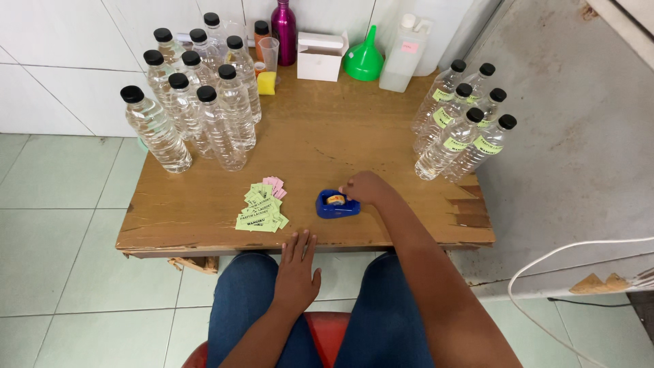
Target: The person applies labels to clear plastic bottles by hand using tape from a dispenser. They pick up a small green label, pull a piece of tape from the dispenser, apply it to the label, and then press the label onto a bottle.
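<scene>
green funnel (364, 60), white box (321, 56), magenta flask (284, 31), yellow sponge (266, 82).

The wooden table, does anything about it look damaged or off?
Yes. The table is splintered and chipped at its front right corner, just right of the right hand on the blue tape dispenser. Wood also hangs broken under the front left edge.

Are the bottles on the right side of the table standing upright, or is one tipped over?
All upright. The labelled bottles stand on their bases, black caps on top; none lies on the table.
</scene>
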